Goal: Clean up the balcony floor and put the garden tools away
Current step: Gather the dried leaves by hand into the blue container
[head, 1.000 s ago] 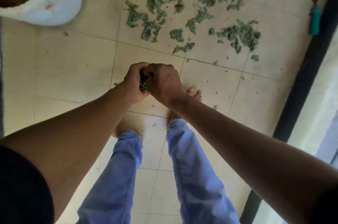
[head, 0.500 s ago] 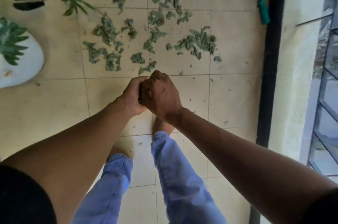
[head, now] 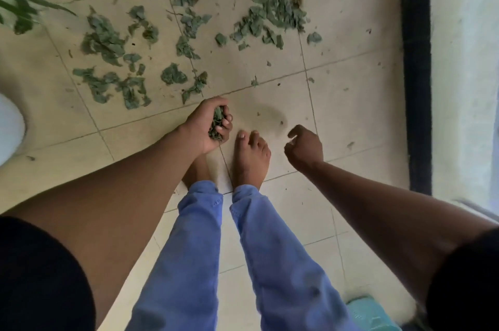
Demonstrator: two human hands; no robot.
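The clump of leaves (head: 216, 125) is sitting in the left hand (head: 209, 125), whose fingers are curling round it. The right hand (head: 303, 148) has separated from the left since a second ago and is hanging well apart, fingers loosely curled, holding nothing. Judgement: one handful is gathered and awaiting disposal. Beyond the left fingertips, scattered leaves (head: 186, 33) are covering the tiled floor (head: 351, 104), so most cleaning is remaining. A bare foot (head: 249, 158) is standing between the hands. A teal object (head: 370, 314) is lying behind the right arm; its identity is unclear.
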